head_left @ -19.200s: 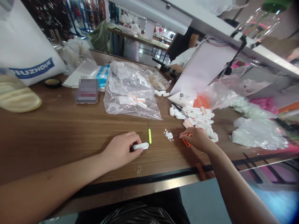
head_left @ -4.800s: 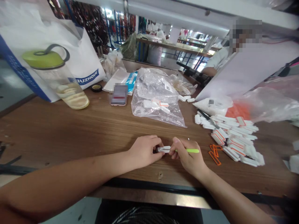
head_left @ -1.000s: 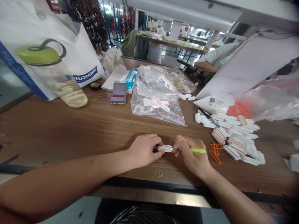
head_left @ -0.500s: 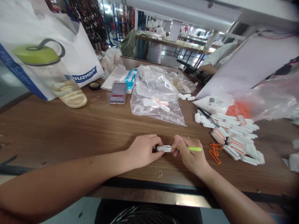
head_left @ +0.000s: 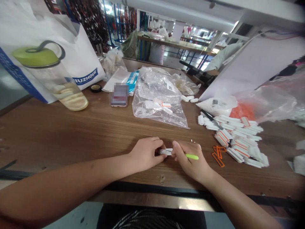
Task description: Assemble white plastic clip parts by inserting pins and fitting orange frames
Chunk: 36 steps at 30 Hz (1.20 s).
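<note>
My left hand (head_left: 145,155) pinches a small white toothed plastic strip (head_left: 165,152) at the table's near edge. My right hand (head_left: 190,160) holds a slim tool with a lime-green handle (head_left: 192,156), its tip hidden by my fingers at the strip. To the right lies a heap of white plastic pieces, some with orange outlines (head_left: 238,140). Several loose orange frames (head_left: 218,155) sit beside the heap, close to my right hand. A few tiny white bits (head_left: 193,141) lie just above that hand.
A clear plastic bag holding white pieces (head_left: 157,101) lies on the wooden table (head_left: 71,140) beyond my hands. Further back are a blurred phone (head_left: 119,94), a green-lidded bottle (head_left: 50,76), a tape roll (head_left: 95,88) and a white tote bag (head_left: 81,60). A white panel (head_left: 245,63) stands at the right.
The green handle has swung slightly, its end now shorter in view and nearer my right hand. My left hand still has the strip in the same spot.
</note>
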### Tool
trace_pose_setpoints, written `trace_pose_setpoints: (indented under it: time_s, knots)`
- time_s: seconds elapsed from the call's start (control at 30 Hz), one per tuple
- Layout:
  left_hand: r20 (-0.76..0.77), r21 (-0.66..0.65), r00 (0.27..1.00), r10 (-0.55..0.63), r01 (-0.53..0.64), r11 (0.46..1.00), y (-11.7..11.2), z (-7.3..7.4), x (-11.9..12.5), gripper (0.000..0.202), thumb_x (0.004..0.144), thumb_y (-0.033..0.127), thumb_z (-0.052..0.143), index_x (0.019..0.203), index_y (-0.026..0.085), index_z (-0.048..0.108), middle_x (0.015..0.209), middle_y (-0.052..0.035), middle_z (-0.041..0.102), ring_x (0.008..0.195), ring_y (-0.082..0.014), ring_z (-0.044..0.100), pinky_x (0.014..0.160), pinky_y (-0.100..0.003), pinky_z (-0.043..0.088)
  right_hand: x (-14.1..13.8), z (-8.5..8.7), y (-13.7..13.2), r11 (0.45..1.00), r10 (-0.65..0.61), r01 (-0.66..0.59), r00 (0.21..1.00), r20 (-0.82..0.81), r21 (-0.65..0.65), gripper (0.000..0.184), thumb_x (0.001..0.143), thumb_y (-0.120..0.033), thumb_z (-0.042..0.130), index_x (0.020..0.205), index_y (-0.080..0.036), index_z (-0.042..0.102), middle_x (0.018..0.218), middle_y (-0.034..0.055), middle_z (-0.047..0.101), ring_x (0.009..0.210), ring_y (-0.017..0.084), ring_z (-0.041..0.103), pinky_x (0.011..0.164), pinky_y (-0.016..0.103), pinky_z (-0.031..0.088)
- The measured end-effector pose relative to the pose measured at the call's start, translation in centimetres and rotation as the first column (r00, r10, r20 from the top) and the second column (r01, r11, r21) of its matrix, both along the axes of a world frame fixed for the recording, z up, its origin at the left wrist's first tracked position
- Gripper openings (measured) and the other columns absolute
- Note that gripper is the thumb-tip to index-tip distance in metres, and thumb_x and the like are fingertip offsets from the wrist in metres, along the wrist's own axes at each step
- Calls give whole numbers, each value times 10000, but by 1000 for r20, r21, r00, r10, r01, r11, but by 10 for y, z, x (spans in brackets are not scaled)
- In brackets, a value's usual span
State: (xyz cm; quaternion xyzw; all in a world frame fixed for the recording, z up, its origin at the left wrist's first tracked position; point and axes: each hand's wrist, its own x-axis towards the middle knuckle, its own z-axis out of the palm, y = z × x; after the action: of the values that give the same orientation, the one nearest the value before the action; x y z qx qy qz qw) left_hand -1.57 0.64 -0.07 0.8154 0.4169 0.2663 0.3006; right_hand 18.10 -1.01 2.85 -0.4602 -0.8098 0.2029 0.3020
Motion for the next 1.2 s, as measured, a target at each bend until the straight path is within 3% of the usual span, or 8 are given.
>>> trace_pose_setpoints:
  time_s: [0.3, 0.7, 1.0, 1.2]
  knots:
    - [-7, 3, 1000, -9, 9, 1000, 0, 1, 0, 92, 804, 284, 682, 847, 204, 667, 747, 24, 594, 665, -130, 553, 616, -260, 399, 6, -5, -2, 994, -85, 72, 981, -177, -82, 440, 1006, -295, 441, 617, -175, 608, 537, -21, 598, 461, 81, 567, 536, 213, 415]
    - [-19, 23, 1000, -19, 19, 1000, 0, 0, -1, 110, 829, 314, 661, 856, 207, 661, 758, 18, 596, 670, -132, 548, 610, -260, 394, 4, -6, -1, 993, -76, 58, 981, -177, -105, 442, 1005, -308, 437, 616, -178, 602, 543, -10, 613, 463, 95, 573, 528, 214, 431]
    - [-17, 8, 1000, -10, 10, 1000, 0, 1, 0, 110, 829, 311, 662, 848, 203, 660, 769, 15, 605, 692, -140, 565, 634, -268, 417, 2, -1, -1, 999, -11, 11, 1000, 1, -34, 422, 1007, -303, 416, 622, -190, 547, 548, -12, 573, 497, 104, 534, 562, 249, 400]
    - [-28, 4, 1000, -12, 12, 1000, -1, 1, 0, 101, 818, 301, 675, 852, 207, 666, 765, 16, 603, 680, -138, 556, 620, -263, 406, 5, -2, -2, 995, -84, 78, 990, -111, -58, 455, 1012, -314, 415, 616, -184, 599, 528, -13, 588, 478, 103, 561, 552, 241, 416]
